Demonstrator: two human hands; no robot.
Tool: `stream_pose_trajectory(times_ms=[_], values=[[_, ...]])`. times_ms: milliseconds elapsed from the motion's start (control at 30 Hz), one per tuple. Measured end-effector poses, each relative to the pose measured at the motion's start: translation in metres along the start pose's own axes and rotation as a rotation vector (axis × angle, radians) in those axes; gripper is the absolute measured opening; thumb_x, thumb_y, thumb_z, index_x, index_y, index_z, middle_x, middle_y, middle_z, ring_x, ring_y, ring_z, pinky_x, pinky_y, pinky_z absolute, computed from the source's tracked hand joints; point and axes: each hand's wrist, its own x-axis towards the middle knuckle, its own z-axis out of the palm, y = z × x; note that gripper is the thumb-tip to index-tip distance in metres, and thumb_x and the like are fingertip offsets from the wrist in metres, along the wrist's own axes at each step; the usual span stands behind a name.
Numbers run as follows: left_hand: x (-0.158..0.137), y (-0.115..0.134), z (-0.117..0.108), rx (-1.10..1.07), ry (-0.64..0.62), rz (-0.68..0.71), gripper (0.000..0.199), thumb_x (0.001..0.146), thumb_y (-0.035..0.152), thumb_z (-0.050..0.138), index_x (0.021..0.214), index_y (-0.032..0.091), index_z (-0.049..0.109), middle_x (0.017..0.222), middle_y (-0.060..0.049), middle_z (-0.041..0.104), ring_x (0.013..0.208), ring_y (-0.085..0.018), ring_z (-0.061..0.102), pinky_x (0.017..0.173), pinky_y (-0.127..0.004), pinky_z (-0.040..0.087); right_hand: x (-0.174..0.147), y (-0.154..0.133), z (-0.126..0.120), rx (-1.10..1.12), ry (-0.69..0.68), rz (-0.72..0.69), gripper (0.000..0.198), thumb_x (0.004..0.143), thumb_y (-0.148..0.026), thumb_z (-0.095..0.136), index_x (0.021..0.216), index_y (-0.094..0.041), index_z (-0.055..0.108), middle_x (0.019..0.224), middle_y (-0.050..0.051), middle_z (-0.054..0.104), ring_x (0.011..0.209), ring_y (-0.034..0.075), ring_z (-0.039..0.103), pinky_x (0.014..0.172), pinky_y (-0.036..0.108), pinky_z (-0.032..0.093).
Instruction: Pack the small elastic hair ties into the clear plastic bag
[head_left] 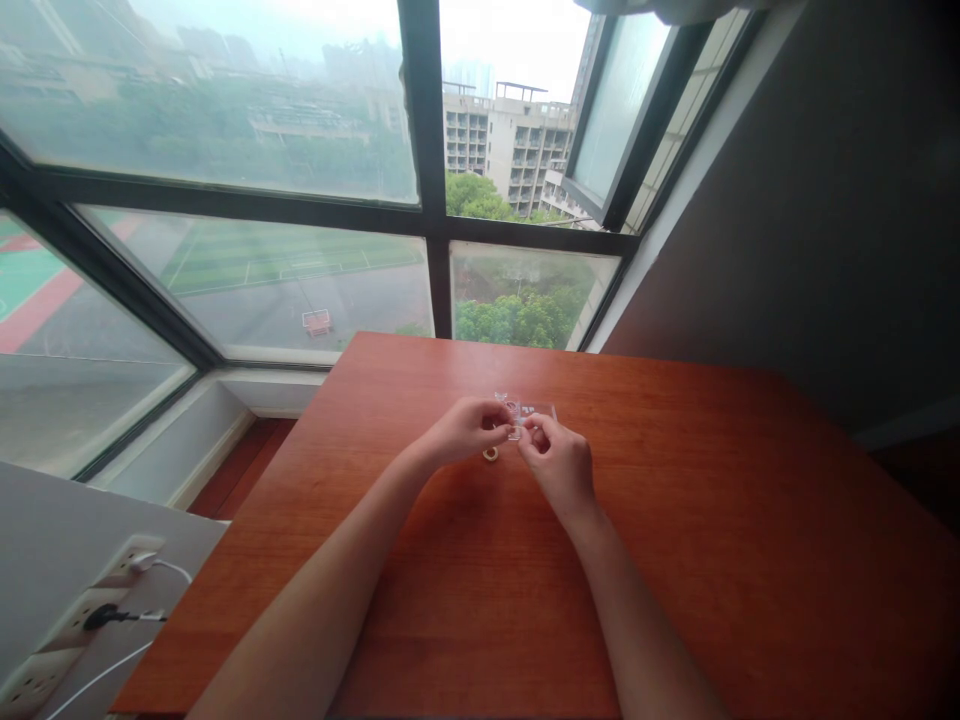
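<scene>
Near the middle of the table, my left hand (472, 428) and my right hand (559, 455) meet at the fingertips. Both are closed in a pinch around a small clear plastic piece (514, 433); its exact kind is too small to tell. Just behind the fingers lie more transparent parts, among them a flat clear sheet or case (546, 410) and a little clear piece (501, 398) at its left. A small pale yellow ring (490, 454) rests on the table below my left fingers. My fingers partly cover the clear parts.
The reddish-brown wooden table (712, 520) reaches to the window frame (439, 180). Its left edge runs down beside wall sockets with a white plug (142, 563) and a black plug (101, 617). A hinged window pane (622, 110) stands open at the upper right.
</scene>
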Motion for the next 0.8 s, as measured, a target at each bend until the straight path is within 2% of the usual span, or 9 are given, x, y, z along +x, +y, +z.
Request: stream_pose_trajectory(times_ms=[167,300,633,800], values=[[0.004,-0.008,0.0,0.202,0.14,0.05,0.012,0.075,0.019,0.056,0.073,0.012,0.066,0.062,0.0,0.061,0.057,-0.008,0.05,0.052,-0.017,0.036,0.002,0.001,-0.001,0.013,-0.007,0.007,0.015,0.081,-0.029,0.054,0.083,-0.023,0.068,0.054,-0.004,0.055,0.054,0.013,0.052,0.059,0.022,0.036],[0.006,-0.014,0.001,0.339,0.243,0.086,0.014,0.077,0.02,0.056,0.077,0.013,0.068,0.069,-0.002,0.065,0.059,-0.009,0.051,0.056,-0.018,0.037,0.002,0.001,-0.001,-0.037,-0.062,0.031,0.013,0.081,-0.028,0.055,0.082,-0.024,0.067,0.057,-0.003,0.059,0.055,0.013,0.052,0.057,0.023,0.033],[0.006,-0.016,0.011,0.482,0.305,0.095,0.01,0.078,0.021,0.058,0.079,0.017,0.067,0.078,-0.003,0.068,0.065,-0.011,0.056,0.061,-0.02,0.039,0.001,-0.001,-0.002,-0.101,-0.17,0.032,0.014,0.083,-0.029,0.054,0.087,-0.025,0.067,0.066,-0.002,0.065,0.062,0.014,0.056,0.058,0.024,0.031],[0.005,-0.012,0.006,0.528,0.329,0.082,0.017,0.083,0.028,0.054,0.081,0.017,0.067,0.076,-0.003,0.068,0.063,-0.012,0.054,0.059,-0.021,0.036,0.001,0.0,-0.002,-0.114,-0.197,0.042,0.014,0.084,-0.029,0.055,0.088,-0.026,0.067,0.068,-0.001,0.066,0.062,0.014,0.057,0.058,0.024,0.032]])
